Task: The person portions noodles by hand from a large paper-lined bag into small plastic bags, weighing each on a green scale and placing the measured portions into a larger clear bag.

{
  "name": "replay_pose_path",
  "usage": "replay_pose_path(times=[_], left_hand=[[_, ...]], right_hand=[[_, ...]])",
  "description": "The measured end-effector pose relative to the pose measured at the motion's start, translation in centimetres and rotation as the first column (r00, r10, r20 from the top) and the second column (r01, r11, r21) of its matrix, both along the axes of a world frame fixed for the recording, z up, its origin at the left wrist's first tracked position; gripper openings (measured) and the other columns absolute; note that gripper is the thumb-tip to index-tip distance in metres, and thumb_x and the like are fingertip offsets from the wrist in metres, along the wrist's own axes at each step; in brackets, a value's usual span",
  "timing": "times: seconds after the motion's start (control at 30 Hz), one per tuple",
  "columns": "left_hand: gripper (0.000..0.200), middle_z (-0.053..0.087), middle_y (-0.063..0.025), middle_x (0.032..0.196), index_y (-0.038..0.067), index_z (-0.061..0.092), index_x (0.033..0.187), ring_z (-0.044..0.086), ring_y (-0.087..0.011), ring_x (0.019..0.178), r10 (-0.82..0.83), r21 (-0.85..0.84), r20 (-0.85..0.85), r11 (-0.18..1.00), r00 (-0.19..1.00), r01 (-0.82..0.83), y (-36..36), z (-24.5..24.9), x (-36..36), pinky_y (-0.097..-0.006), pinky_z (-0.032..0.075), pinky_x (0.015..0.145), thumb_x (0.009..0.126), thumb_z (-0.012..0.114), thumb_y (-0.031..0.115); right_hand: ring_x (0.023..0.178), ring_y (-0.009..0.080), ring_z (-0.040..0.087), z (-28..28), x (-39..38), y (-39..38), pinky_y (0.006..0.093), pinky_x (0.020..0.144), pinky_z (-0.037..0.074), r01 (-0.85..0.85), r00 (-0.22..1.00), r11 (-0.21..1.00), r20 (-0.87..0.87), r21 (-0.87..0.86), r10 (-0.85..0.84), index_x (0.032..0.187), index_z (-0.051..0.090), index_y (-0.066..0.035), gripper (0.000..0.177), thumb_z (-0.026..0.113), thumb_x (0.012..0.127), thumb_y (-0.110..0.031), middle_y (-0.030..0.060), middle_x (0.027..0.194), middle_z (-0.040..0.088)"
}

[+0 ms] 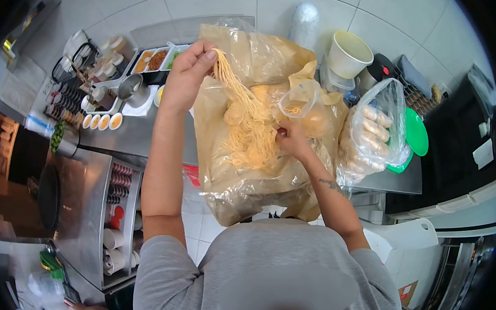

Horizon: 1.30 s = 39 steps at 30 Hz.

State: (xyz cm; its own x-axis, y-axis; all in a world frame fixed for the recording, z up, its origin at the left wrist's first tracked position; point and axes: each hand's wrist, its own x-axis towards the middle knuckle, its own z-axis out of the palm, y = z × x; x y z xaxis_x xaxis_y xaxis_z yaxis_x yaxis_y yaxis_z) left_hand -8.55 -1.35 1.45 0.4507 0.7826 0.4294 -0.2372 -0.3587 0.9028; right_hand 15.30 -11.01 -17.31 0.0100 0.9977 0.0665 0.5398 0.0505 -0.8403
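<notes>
My left hand (193,64) is raised at the upper left of the bag, its fingers pinched round a bundle of thin yellow noodles (237,84). The strands hang down to a loose heap of noodles (253,146) in a large brown plastic-lined bag (218,182). Low beside that heap, my right hand (291,138) is closed at its right edge; what its fingers hold, if anything, is hidden. Just above the right hand lies a clear plastic tub (299,98) with some noodles in it. More rounded noodle portions (317,122) rest in the bag.
Small cups of orange sauce (103,124), a metal pot (134,91) and topping trays (157,60) stand at the left. To the right are a clear bag of pale rolls (371,133), a green lid (416,132) and a white bucket (350,55). Another person's hand (75,306) shows at lower left.
</notes>
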Motion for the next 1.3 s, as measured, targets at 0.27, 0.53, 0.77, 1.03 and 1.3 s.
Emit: replay_pose_path(times=[0.27,0.53,0.77,1.03,1.3], left_hand=[[0.021,0.057,-0.0092,0.075,0.003,0.060,0.098,0.057,-0.0251,0.073,0.053,0.293,-0.634,0.940,0.772,0.177,-1.4,-10.1,2.0,-0.0338,0.046,0.066,0.079,0.057,0.013],[0.020,0.059,-0.0021,0.074,0.001,0.061,0.096,0.055,-0.0102,0.065,-0.069,-0.045,-0.442,0.998,0.894,0.054,-2.7,-3.0,2.6,-0.0263,0.044,0.057,0.084,0.058,0.016],[0.015,0.061,-0.0028,0.076,-0.002,0.061,0.090,0.057,-0.0095,0.066,0.020,0.131,-0.106,0.991,0.994,-0.006,-2.2,6.9,2.4,-0.0228,0.046,0.058,0.085,0.052,0.010],[0.019,0.062,-0.0124,0.078,-0.001,0.055,0.093,0.061,-0.0204,0.073,0.041,-0.032,0.400,0.999,0.915,-0.031,-2.0,11.4,1.2,-0.0329,0.050,0.066,0.090,0.046,0.015],[0.045,0.063,-0.0148,0.090,-0.005,0.045,0.126,0.061,-0.0214,0.079,0.260,-0.013,-0.555,0.947,0.791,-0.320,-2.8,-1.9,1.6,-0.0320,0.047,0.076,0.083,0.047,0.012]], right_hand=[[0.084,0.0096,0.059,8.6,-2.6,-0.3,0.0225,0.076,0.046,0.000,0.784,0.982,-0.610,0.187,0.116,0.097,0.058,0.000,0.014,0.054,0.084,0.004,0.0045,0.091,0.063],[0.104,0.0156,0.054,11.7,-2.4,1.1,0.0262,0.087,0.044,-0.061,0.492,0.974,-0.843,0.216,0.218,0.121,0.045,0.000,0.042,0.053,0.080,0.005,0.0097,0.112,0.056],[0.104,0.0222,0.055,2.1,-3.7,0.1,0.0316,0.091,0.042,-0.248,0.918,0.966,-0.336,-0.076,0.209,0.120,0.047,0.003,0.048,0.061,0.074,-0.005,0.0100,0.113,0.058],[0.094,0.0298,0.058,-1.6,-0.1,-0.7,0.0334,0.084,0.045,-0.098,0.984,0.993,0.145,-0.062,0.106,0.116,0.052,-0.001,0.044,0.060,0.073,-0.005,0.0176,0.101,0.061],[0.102,0.0269,0.054,1.0,1.0,-1.4,0.0341,0.084,0.044,0.017,1.000,0.999,0.016,-0.042,-0.016,0.115,0.051,0.000,0.047,0.057,0.068,0.001,0.0152,0.104,0.057]])
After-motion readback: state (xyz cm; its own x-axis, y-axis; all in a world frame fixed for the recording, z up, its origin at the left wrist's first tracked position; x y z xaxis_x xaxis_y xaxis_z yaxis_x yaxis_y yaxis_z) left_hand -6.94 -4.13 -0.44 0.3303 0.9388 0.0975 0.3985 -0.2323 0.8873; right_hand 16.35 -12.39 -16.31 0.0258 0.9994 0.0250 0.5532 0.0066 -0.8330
